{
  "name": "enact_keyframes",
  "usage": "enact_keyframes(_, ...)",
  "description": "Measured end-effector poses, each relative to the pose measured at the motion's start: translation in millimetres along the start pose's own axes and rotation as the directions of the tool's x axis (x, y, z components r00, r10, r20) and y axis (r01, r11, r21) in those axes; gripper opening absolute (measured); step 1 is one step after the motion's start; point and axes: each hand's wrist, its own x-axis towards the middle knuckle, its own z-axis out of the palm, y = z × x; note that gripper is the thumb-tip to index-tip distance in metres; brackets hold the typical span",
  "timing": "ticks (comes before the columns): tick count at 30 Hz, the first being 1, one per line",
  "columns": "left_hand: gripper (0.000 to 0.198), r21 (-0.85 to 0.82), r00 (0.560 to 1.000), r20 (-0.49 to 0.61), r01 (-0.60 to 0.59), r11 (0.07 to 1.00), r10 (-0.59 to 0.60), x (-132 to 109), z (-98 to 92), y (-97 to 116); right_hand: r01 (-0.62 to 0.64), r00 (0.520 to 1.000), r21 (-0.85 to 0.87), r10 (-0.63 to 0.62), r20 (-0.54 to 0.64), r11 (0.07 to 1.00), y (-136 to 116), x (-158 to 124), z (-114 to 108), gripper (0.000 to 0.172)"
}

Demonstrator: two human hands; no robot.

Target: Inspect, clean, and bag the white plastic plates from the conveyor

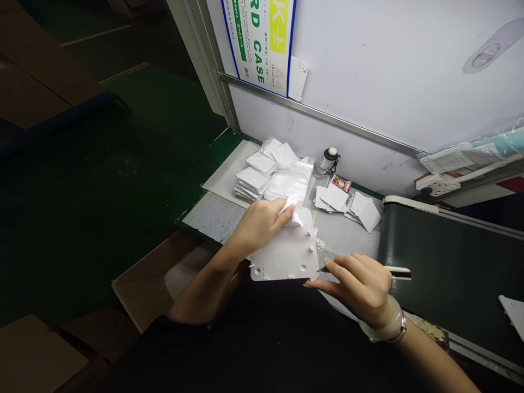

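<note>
White plastic panel [286,254] at lower centre, top edge in a clear poly bag [293,217]; left hand [260,224] fingers pinch bag against it, right hand [354,286] fingers narrow on panel's lower-right corner, holding slim black-and-white tool [399,273].

Behind: a wall panel [368,71] stood along the back of the desk [347,234].
Desk, left: bagged plates [249,183] lay in piles (some overlapping).
Desk, back: a bottle [327,162] stood just beside the panel.
Desk, right: loose plates [347,204] lay before the bottle.
Right of desk: a conveyor belt [442,262].
Below desk, left: a cardboard box [143,284].
</note>
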Motion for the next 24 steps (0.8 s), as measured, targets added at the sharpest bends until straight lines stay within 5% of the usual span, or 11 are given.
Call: enact_keyframes(24,0.039,0.0,0.983,-0.112,0.143,0.99,-0.142,3.9,8.5,-6.6,-0.019,1.0,-0.175,0.015,-0.019,0.984,3.7,-3.6,10.9,0.021)
